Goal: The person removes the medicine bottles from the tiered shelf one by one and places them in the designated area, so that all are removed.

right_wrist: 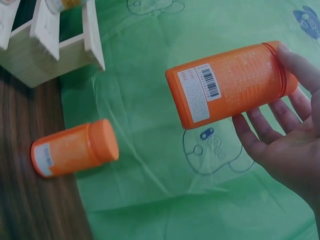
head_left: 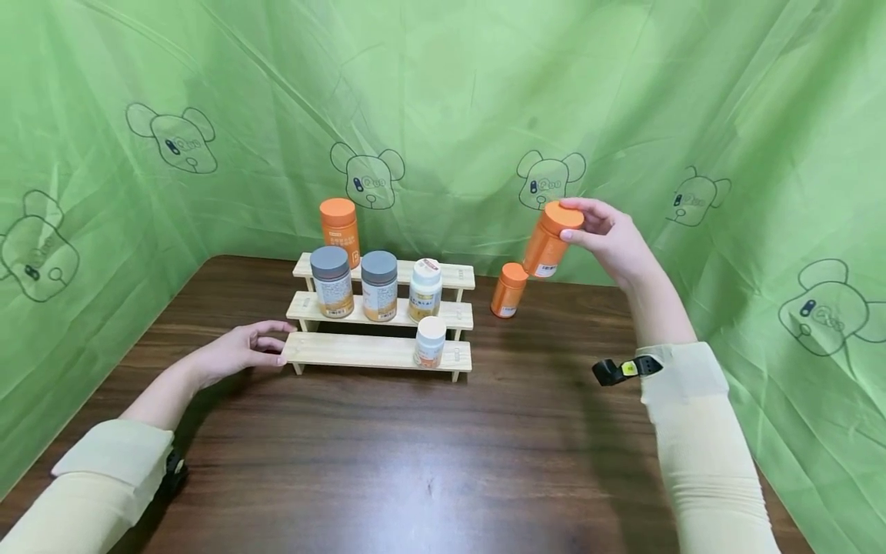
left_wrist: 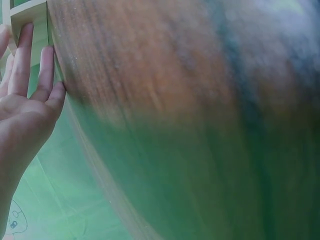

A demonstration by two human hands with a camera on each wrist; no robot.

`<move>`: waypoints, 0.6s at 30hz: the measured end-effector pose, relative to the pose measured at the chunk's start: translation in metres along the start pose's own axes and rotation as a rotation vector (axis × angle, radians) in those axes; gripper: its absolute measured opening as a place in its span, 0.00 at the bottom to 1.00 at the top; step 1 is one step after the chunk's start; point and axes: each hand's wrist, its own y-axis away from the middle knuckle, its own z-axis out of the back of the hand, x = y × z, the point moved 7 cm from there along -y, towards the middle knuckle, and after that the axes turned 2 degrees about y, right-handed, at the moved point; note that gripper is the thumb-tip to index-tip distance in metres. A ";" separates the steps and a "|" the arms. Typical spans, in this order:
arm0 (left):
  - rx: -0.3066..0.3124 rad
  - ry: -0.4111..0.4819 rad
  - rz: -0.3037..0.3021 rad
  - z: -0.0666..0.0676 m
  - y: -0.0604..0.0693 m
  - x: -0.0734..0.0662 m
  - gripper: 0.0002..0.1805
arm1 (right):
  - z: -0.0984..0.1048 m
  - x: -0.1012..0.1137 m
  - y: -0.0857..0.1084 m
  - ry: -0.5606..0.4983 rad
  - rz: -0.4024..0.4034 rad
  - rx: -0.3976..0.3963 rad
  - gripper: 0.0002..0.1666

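While fingers (right_wrist: 246, 136) hold 1 bottle (right_wrist: 227, 85), rack (head_left: 353, 350) bears 5

An orange bottle (head_left: 544, 245), its matching cap on and a white barcode label set near its base, is held tilted, cap end uppermost, by the right hand (head_left: 609, 238). To its left, a pale wooden three-tiered display rack (head_left: 353, 350) is stood upright on the dark wood-grain counter (head_left: 388, 454).
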 end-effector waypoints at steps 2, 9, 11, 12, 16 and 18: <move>-0.002 -0.004 -0.002 0.000 0.000 -0.001 0.36 | 0.006 -0.005 0.003 -0.001 -0.005 -0.012 0.26; -0.005 -0.002 -0.004 0.000 -0.001 0.000 0.35 | 0.022 -0.024 0.012 -0.014 -0.038 -0.066 0.27; -0.001 0.001 -0.004 -0.001 -0.001 0.000 0.35 | 0.026 -0.030 0.014 -0.029 -0.043 -0.083 0.27; 0.002 0.001 -0.006 -0.001 -0.002 0.000 0.35 | 0.028 -0.033 0.015 -0.042 -0.046 -0.090 0.27; 0.005 0.013 -0.002 -0.001 -0.001 0.000 0.36 | 0.037 -0.046 0.017 -0.093 -0.065 -0.125 0.28; 0.004 0.015 0.000 -0.001 0.000 0.000 0.36 | 0.041 -0.053 0.018 -0.107 -0.081 -0.149 0.28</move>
